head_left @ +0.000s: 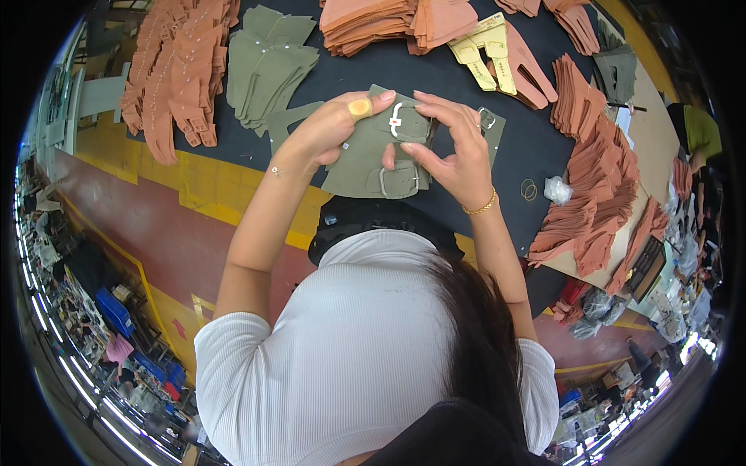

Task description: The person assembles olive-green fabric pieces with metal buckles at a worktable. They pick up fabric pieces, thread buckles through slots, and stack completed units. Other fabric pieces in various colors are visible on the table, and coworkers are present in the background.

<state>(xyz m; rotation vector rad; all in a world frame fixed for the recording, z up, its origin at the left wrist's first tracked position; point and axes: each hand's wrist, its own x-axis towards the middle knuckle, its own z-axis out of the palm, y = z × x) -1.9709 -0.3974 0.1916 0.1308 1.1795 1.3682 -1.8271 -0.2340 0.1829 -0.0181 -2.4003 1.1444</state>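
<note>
Head view: your left hand (328, 128) holds the olive piece (353, 171) above the dark table (369, 74). Your right hand (465, 151), thumb and forefinger apart, is at the upper buckle (395, 121); whether gripping, I cannot tell. Farther lie orange stacks (365, 25).

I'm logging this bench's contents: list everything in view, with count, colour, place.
Buckled piece: one, olive, between hands
Buckles: three visible, silvery, on green pieces
Green piles: two, olive, upper left and right
Rust stacks: several, rust, left, top, right
Cutout: one, yellow, upper right
Plastic wad: one, whitish, right
Thin loops: some, yellowish, beside wad
Table: one, dark, centre
Floor: one, maroon, left
Crates: several, blue, far left
Bystander: one clear, greenish top, right edge
Edge clutter: uncountable
Shirt: one, white, lower centre
Left hand: one, centre
Right hand: one, centre
</note>
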